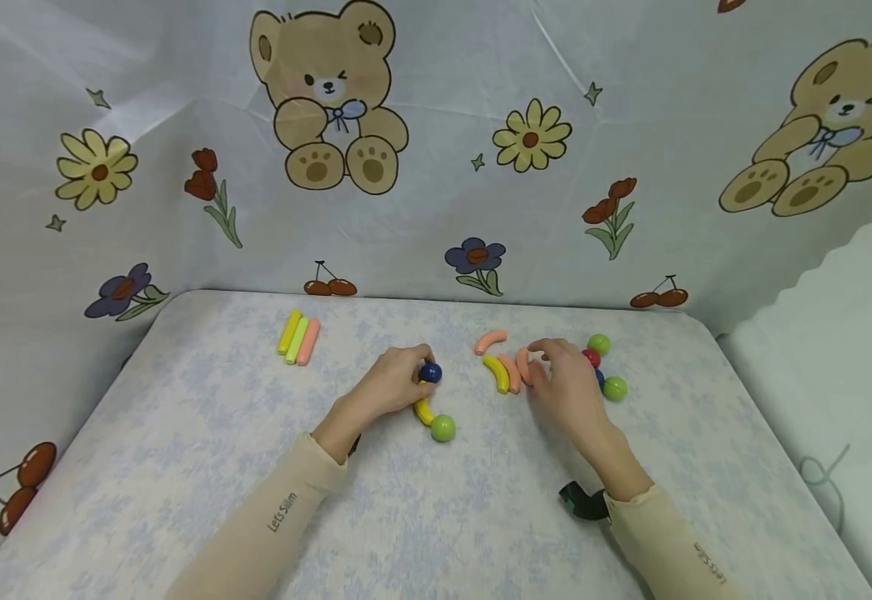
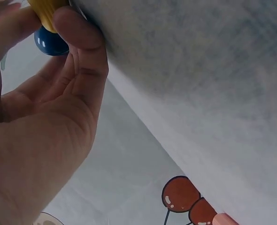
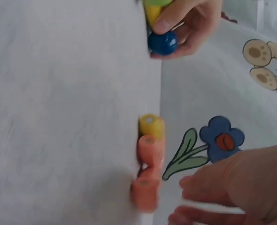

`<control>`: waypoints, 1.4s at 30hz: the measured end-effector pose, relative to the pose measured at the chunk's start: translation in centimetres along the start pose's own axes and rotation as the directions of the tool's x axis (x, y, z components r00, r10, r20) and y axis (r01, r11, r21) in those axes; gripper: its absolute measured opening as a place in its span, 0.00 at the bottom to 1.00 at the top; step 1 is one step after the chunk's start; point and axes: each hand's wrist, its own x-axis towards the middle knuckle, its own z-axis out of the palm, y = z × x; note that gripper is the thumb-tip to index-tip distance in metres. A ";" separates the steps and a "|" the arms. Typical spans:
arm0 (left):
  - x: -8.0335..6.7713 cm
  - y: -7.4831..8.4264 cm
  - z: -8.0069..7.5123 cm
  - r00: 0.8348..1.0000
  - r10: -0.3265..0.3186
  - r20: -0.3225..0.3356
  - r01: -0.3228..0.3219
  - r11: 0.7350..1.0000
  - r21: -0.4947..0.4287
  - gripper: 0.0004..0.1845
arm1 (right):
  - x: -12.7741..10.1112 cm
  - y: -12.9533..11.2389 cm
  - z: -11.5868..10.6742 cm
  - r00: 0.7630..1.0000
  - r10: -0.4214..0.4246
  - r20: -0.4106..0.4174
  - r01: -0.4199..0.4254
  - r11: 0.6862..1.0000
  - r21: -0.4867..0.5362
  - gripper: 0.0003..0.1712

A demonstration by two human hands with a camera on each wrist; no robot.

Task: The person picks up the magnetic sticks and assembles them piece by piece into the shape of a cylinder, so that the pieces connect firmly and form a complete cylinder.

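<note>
My left hand (image 1: 397, 379) pinches a glossy blue ball (image 1: 431, 372) between thumb and fingers. That ball meets the upper end of a yellow curved piece (image 1: 423, 411), and the thumb lies against this piece. At its lower end sits a green ball (image 1: 443, 427). My right hand (image 1: 567, 383) hovers with thumb and fingers apart, close beside a salmon curved piece (image 1: 523, 365). Left of that piece lie another salmon curved piece (image 1: 509, 372) and a yellow one (image 1: 496, 374). The right wrist view shows a gap between the right fingers (image 3: 199, 185) and these pieces.
Behind the right hand lie green balls (image 1: 615, 388), a red ball (image 1: 591, 357) and a partly hidden blue ball (image 1: 599, 378). One salmon curved piece (image 1: 491, 342) lies farther back. Straight sticks (image 1: 297, 339) lie at back left. A printed cloth (image 1: 421, 225) hangs behind the table.
</note>
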 end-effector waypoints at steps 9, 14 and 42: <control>-0.1 0.1 0.0 0.999 0.008 0.035 -0.008 1.000 0.014 0.17 | -0.2 2.0 0.5 0.996 0.062 0.061 -0.057 0.996 -0.070 0.13; 0.1 0.2 0.0 0.999 0.030 0.030 -0.031 0.999 0.022 0.17 | 0.0 2.6 0.7 0.998 0.051 0.046 -0.048 0.996 -0.070 0.11; 0.1 0.5 0.6 0.951 0.254 0.177 -0.273 0.957 0.095 0.20 | -1.6 -3.4 3.2 0.935 -0.326 0.138 0.271 0.910 0.315 0.07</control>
